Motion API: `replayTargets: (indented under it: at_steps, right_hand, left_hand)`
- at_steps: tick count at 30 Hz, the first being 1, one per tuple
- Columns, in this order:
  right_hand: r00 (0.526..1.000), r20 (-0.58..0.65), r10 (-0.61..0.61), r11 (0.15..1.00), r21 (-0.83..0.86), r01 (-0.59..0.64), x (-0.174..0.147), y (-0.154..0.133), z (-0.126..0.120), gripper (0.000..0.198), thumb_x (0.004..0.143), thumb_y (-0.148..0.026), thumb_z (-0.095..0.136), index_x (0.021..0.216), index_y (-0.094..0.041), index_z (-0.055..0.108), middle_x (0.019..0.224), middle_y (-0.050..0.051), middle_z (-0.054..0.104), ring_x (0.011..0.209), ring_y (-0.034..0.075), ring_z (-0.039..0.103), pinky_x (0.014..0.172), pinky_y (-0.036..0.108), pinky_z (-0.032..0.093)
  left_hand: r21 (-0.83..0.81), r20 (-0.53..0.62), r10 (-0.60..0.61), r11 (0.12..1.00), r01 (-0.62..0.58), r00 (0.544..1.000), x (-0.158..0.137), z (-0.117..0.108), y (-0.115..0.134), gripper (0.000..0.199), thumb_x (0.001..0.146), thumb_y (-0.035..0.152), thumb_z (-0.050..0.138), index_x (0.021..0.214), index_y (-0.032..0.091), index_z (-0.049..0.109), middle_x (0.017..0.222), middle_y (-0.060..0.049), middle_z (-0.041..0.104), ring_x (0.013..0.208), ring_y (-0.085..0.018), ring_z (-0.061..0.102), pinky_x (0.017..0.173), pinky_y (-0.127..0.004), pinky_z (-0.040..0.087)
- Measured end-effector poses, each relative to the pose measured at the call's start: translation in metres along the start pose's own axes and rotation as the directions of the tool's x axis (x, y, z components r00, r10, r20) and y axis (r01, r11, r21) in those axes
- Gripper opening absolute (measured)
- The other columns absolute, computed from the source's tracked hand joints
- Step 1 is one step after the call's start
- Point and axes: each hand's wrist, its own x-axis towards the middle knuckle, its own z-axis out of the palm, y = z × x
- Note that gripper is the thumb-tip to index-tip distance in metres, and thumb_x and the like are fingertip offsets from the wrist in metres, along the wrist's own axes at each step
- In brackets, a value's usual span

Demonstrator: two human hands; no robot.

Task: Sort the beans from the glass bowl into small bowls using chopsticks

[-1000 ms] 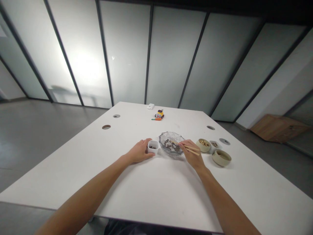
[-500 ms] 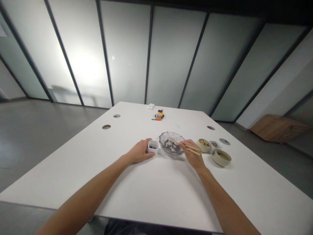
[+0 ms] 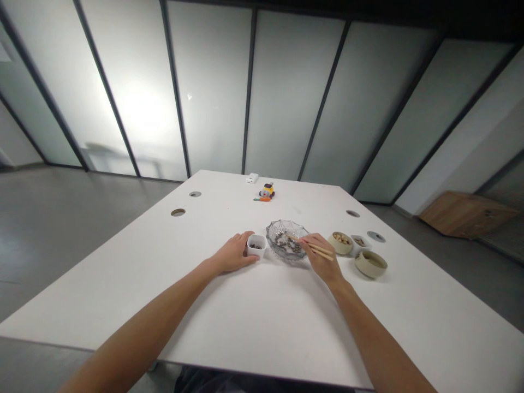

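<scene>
My left hand [image 3: 235, 253] is wrapped around the side of a small white square cup [image 3: 256, 252], which stands on the table with some dark bits inside. Wooden chopsticks [image 3: 321, 251] are gripped in my right hand [image 3: 325, 262], their tips down in a clear glass bowl [image 3: 275, 248]. Many small dark pieces, perhaps seeds or beans, lie in that bowl. Whether the tips pinch a piece is too small to tell. The bowl sits just right of the white cup.
Right of my right hand stand a beige bowl of pale nuts [image 3: 340, 248], a small white cup [image 3: 361, 250] and another beige bowl [image 3: 370, 268]. Farther back lie a toy vehicle [image 3: 267, 190], a toy carrot [image 3: 262, 200] and a white device [image 3: 252, 178]. The white table [image 3: 254, 322] has several round holes.
My right hand and the chopsticks have shifted very slightly to the left over the glass bowl. My left hand and the white cup stay where they were.
</scene>
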Motion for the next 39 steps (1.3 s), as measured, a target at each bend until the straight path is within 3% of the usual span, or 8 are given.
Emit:
replayTargets:
  at_steps: [14, 29, 39]
  right_hand:
    - [0.997, -0.066, -0.040, 0.998, -0.049, 0.037, 0.0014, 0.0001, -0.0020, 0.049, 0.112, -0.065, 0.062, 0.094, -0.024, 0.083, 0.092, 0.010, 0.080, 0.086, 0.027, 0.074, 0.079, 0.043, 0.063]
    - [0.999, 0.004, -0.034, 0.999, -0.041, 0.035, -0.0001, 0.0052, -0.0010, 0.050, 0.113, -0.064, 0.061, 0.093, -0.024, 0.084, 0.093, 0.010, 0.079, 0.085, 0.027, 0.074, 0.076, 0.042, 0.062]
    - [0.997, -0.038, -0.066, 0.997, -0.038, 0.064, 0.0013, 0.0030, -0.0021, 0.048, 0.113, -0.062, 0.061, 0.093, -0.025, 0.084, 0.091, 0.010, 0.079, 0.086, 0.027, 0.074, 0.079, 0.043, 0.064]
  left_hand:
    - [0.002, -0.002, 0.001, 1.000, -0.001, 1.000, 0.0002, 0.0003, 0.0005, 0.068, 0.094, 0.049, 0.081, 0.152, 0.023, 0.058, 0.141, -0.017, 0.073, 0.131, -0.040, 0.069, 0.112, -0.054, 0.055]
    - [0.022, 0.021, -0.013, 1.000, 0.012, 1.000, -0.0008, -0.0017, 0.0025, 0.070, 0.095, 0.053, 0.077, 0.155, 0.022, 0.056, 0.141, -0.018, 0.072, 0.132, -0.041, 0.069, 0.113, -0.055, 0.055]
    - [0.002, -0.002, -0.020, 1.000, 0.020, 1.000, 0.0003, 0.0004, -0.0004, 0.072, 0.091, 0.052, 0.081, 0.153, 0.024, 0.058, 0.139, -0.016, 0.074, 0.130, -0.042, 0.071, 0.113, -0.055, 0.056]
